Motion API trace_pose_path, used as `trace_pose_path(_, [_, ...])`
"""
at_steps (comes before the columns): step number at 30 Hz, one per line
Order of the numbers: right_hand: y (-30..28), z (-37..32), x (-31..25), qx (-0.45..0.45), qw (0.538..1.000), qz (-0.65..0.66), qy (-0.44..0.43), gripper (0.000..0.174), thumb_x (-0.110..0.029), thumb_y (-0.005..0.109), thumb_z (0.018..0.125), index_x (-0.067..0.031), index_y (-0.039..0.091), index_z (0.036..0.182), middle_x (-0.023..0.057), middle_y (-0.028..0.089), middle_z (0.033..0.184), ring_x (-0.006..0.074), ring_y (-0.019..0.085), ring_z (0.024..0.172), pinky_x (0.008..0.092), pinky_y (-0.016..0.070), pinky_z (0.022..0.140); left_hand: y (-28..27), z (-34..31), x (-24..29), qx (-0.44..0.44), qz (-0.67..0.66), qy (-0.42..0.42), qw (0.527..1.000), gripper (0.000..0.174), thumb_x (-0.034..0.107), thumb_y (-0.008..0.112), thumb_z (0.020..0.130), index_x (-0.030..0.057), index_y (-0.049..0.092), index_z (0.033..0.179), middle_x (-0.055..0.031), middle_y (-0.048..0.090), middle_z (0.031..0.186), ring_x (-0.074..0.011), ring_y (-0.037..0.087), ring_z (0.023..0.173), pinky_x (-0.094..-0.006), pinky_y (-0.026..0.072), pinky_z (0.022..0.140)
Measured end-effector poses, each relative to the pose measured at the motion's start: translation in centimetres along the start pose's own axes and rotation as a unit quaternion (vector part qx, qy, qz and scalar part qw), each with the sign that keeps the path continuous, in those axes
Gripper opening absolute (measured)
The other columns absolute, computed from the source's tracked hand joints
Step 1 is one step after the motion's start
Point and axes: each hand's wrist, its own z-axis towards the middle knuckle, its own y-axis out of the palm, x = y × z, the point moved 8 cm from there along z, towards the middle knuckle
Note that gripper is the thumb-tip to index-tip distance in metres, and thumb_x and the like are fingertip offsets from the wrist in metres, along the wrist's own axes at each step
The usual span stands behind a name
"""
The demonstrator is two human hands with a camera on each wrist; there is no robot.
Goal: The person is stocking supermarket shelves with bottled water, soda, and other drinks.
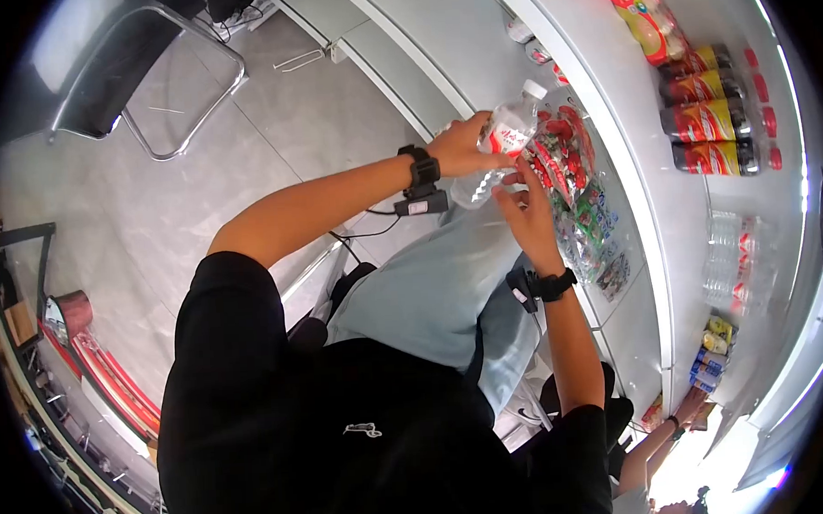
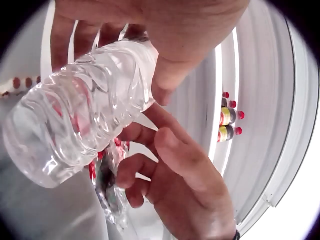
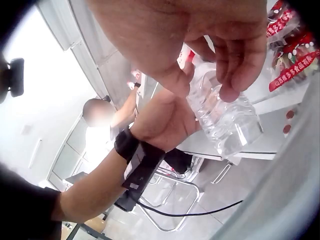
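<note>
A clear plastic water bottle (image 1: 509,133) with a white cap and a red-and-white label tilts above my lap. My left hand (image 1: 462,149) grips it around the label, the thumb on one side and the fingers on the other. In the left wrist view, the ribbed lower part of the bottle (image 2: 75,115) sticks out below my left hand (image 2: 150,30). My right hand (image 1: 531,220) is right beside the bottle, its fingers bent loosely and its thumb held apart. Within the right wrist view, fingers of my right hand (image 3: 200,45) overlap the bottle (image 3: 225,115).
Red-wrapped snack packs (image 1: 563,158) lie on the low shelf just past the bottle. Dark drink bottles (image 1: 708,115) with red caps and a pack of clear bottles (image 1: 737,256) stand on the upper shelf. Another person's arm (image 1: 654,444) reaches to the shelf. A chair (image 1: 132,72) stands behind.
</note>
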Motion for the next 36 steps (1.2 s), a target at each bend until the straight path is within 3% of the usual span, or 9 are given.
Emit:
trace_pose_path(6, [-0.6,4.8,-0.2,-0.021,0.997,0.052,0.051,0.068,-0.008,0.070,0.089,-0.0060,0.039,0.149,0.0159,0.056,0.130,0.0167,0.065,0.097,0.0277,0.0524,0.078,-4.5,9.2,3.2,0.004,0.113,0.125,0.986,0.082,0.039,0.081,0.079,0.0024,0.041,0.140,-0.0196,0.065,0.120,-0.0299,0.062,0.113,-0.0380,0.0466,0.098])
trace_pose_path(14, [-2.1,9.8,3.4,0.004,0.988,0.150,0.037,0.077,-0.008,0.066,0.090,-0.0052,0.024,0.154,0.0226,0.036,0.151,0.0203,0.066,0.107,0.0285,0.0563,0.076,-6.2,21.1,-0.2,-0.007,0.203,0.066,0.977,0.059,0.039,0.078,0.078,0.0122,0.063,0.128,-0.0126,0.067,0.123,-0.0272,0.062,0.115,-0.0352,0.0477,0.098])
trace_pose_path(17, [-2.5,13.0,4.9,0.019,0.979,0.114,0.168,0.047,-0.026,0.063,0.095,-0.0063,0.055,0.137,0.0165,0.062,0.125,0.0178,0.066,0.106,0.0286,0.0526,0.085,-6.8,23.1,-1.8,0.050,0.254,0.059,0.964,0.056,0.036,0.075,0.082,0.0111,0.062,0.130,-0.0140,0.064,0.129,-0.0271,0.060,0.118,-0.0337,0.0473,0.098])
trace_pose_path(20, [-2.5,12.2,6.1,-0.034,0.987,0.101,0.120,0.060,-0.010,0.060,0.090,0.0030,0.037,0.143,0.0175,0.067,0.111,0.0194,0.063,0.101,0.0329,0.0545,0.083,-7.5,24.9,-4.9,0.066,0.272,0.021,0.960,0.054,0.036,0.074,0.083,0.0104,0.061,0.129,-0.0137,0.064,0.128,-0.0267,0.060,0.116,-0.0335,0.0475,0.097])
trace_pose_path(21, [-3.0,11.6,4.4,-0.018,0.986,0.066,0.155,0.037,-0.038,0.062,0.095,-0.0076,0.073,0.113,0.0140,0.073,0.102,0.0220,0.067,0.102,0.0316,0.0493,0.093,-8.0,25.1,-5.8,0.072,0.275,0.009,0.959,0.054,0.035,0.074,0.083,0.0102,0.061,0.128,-0.0136,0.064,0.128,-0.0265,0.060,0.116,-0.0334,0.0476,0.096])
trace_pose_path(24, [-2.9,11.0,4.1,-0.046,0.985,0.095,0.137,0.048,-0.021,0.063,0.094,-0.0005,0.053,0.136,0.0130,0.068,0.115,0.0167,0.063,0.102,0.0283,0.0509,0.085,-9.2,24.4,-7.9,0.095,0.285,-0.024,0.954,0.052,0.035,0.073,0.084,0.0095,0.061,0.128,-0.0133,0.064,0.127,-0.0261,0.060,0.114,-0.0332,0.0479,0.095])
trace_pose_path(27, [-3.8,10.7,1.9,-0.060,0.959,0.098,0.260,0.039,-0.025,0.064,0.095,-0.0004,0.063,0.125,0.0112,0.069,0.115,0.0162,0.063,0.103,0.0275,0.0496,0.089,-9.5,23.3,-9.6,0.111,0.289,-0.049,0.950,0.050,0.034,0.072,0.085,0.0088,0.061,0.127,-0.0131,0.064,0.126,-0.0256,0.061,0.112,-0.0330,0.0481,0.093])
trace_pose_path(30, [-2.4,11.2,4.5,-0.036,0.975,0.140,0.168,0.059,-0.057,0.051,0.096,-0.0066,0.066,0.123,0.0103,0.069,0.110,0.0207,0.062,0.105,0.0305,0.0450,0.095,-9.5,24.1,-9.4,0.122,0.290,-0.059,0.948,0.049,0.033,0.072,0.086,0.0082,0.061,0.126,-0.0128,0.064,0.125,-0.0251,0.061,0.110,-0.0327,0.0484,0.092])
trace_pose_path(36, [-2.6,9.1,3.6,-0.051,0.967,0.227,0.104,0.053,-0.015,0.064,0.095,-0.0014,0.044,0.143,0.0123,0.055,0.136,0.0174,0.063,0.104,0.0303,0.0502,0.091,-9.8,25.2,-10.7,0.146,0.282,-0.082,0.945,0.045,0.031,0.070,0.087,0.0068,0.061,0.125,-0.0123,0.064,0.123,-0.0242,0.061,0.107,-0.0323,0.0489,0.089])
